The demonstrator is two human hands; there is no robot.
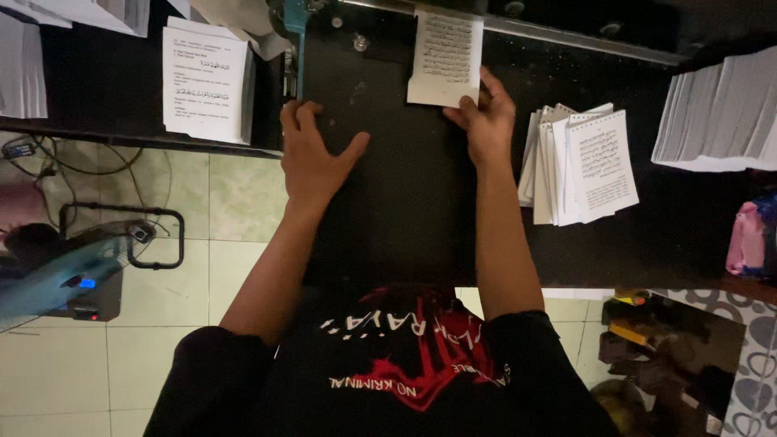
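The right hand [486,121] is pinched shut on the lower right corner of a small printed booklet [445,57], which lies just ahead of it on the black bench [388,202], long axis pointing away from the body. The left hand [312,154] is laid flat and open, fingers spread, well left of it, so the right is nearer. One booklet is held; a fanned pile [579,166] is seen just right, maybe eight or so.

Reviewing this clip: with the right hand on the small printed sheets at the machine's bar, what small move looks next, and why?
Probably nudge the printed sheets further under the metal bar: the right hand pinches their lower corner, while the left hand lies flat on the black bed.
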